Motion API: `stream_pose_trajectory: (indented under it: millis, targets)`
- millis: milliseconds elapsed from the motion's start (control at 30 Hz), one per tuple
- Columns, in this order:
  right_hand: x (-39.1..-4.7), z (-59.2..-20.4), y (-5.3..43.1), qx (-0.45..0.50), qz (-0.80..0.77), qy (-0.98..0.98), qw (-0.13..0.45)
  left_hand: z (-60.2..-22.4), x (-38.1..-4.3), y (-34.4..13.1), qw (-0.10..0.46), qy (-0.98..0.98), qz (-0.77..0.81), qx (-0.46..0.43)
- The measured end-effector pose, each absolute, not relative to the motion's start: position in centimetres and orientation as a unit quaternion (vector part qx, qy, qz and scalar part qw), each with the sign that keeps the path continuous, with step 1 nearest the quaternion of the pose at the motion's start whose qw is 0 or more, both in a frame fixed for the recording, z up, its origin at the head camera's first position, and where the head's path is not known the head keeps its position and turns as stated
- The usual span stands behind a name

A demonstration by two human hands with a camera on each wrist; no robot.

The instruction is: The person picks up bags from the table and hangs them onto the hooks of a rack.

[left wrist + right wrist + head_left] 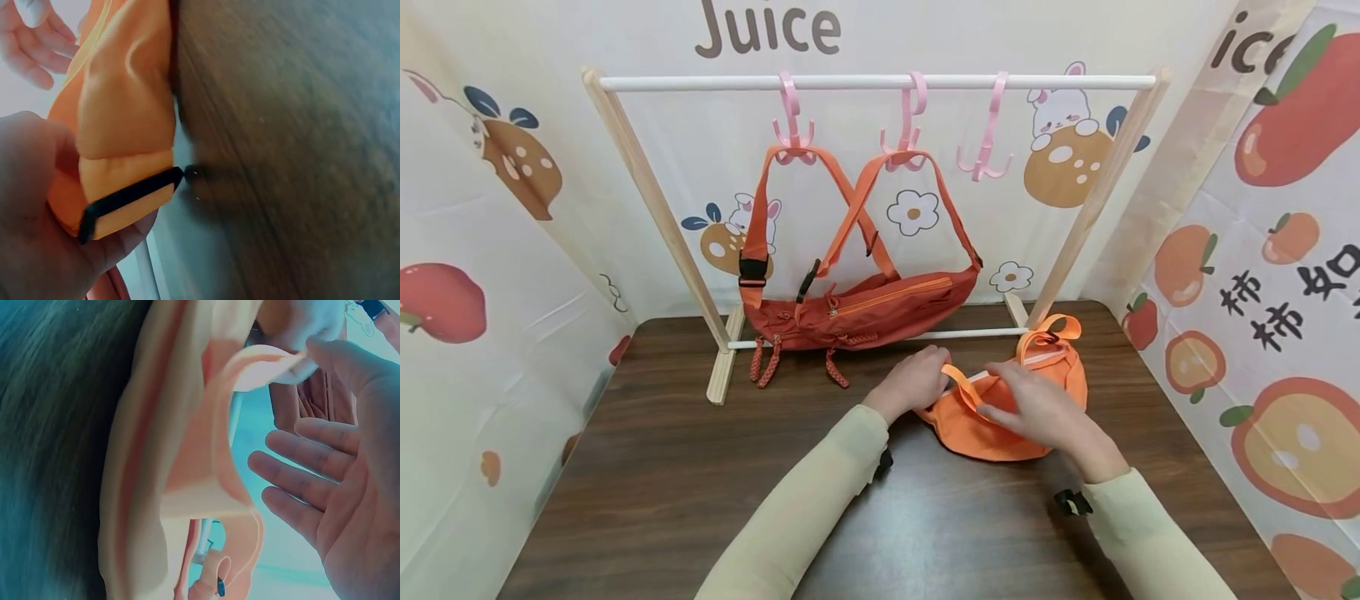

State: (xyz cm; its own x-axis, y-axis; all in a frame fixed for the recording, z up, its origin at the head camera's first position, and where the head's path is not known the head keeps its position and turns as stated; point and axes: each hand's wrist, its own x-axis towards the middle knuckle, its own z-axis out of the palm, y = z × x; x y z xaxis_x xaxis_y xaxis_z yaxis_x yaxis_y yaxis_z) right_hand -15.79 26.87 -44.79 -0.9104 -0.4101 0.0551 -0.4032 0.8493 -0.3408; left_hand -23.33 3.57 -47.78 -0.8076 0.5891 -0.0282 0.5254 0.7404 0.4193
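Observation:
A bright orange bag [985, 433] lies on the table at the right. My left hand [913, 385] grips its left end, where a black strip [131, 200] crosses the fabric in the left wrist view. From that end an orange strap [964, 387] loops up over the bag. My right hand [1037, 407] is over the middle of the bag, its fingers extended and spread. In the right wrist view the thumb of my right hand [356, 481] comes close to the strap [225, 444], and the palm is bare. More strap [1063, 327] is bunched at the bag's right end.
A rack with a white rail [700, 83] and wooden legs [655, 200] stands behind. Orange straps on two pink hooks [790, 112] [908, 117] cross above a red-orange bag [865, 312]. A third pink hook [988, 133] hangs bare. Printed cloth [1247, 350] borders the table.

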Motion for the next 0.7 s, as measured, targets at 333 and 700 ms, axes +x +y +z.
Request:
stream_pose_trajectory:
  millis: [333, 700]
  targets:
    - [-16.4, -45.6, 25.9, -0.239, -0.165, 0.956, 0.043, -46.8, -22.6, 2.8, 0.037, 0.887, 0.349, 0.301]
    - [-17.8, -46.2, 26.2, -0.273, -0.145, 0.951, 0.011, -45.6, -21.9, 1.7, 0.01, 0.855, 0.436, 0.281]
